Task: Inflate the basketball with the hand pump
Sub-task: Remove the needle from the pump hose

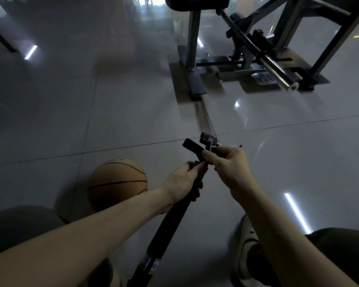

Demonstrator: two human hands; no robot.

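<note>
Basketball (117, 183) sits left of the pump (170, 220), nearest the left hand (180, 183) gripping its barrel, while right fingers (208, 155) pinch the nozzle (208, 138).

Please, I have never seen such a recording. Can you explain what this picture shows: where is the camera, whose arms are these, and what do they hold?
No machine here: a person wears a camera on the head, so the picture looks down at their own arms. The left hand grips the black barrel of a hand pump. The right hand pinches a small black fitting at the pump's top end; its exact kind I cannot tell. A basketball lies on the tiled floor, left of the hands, untouched. Farther back stands a weight bench with a barbell.
</note>
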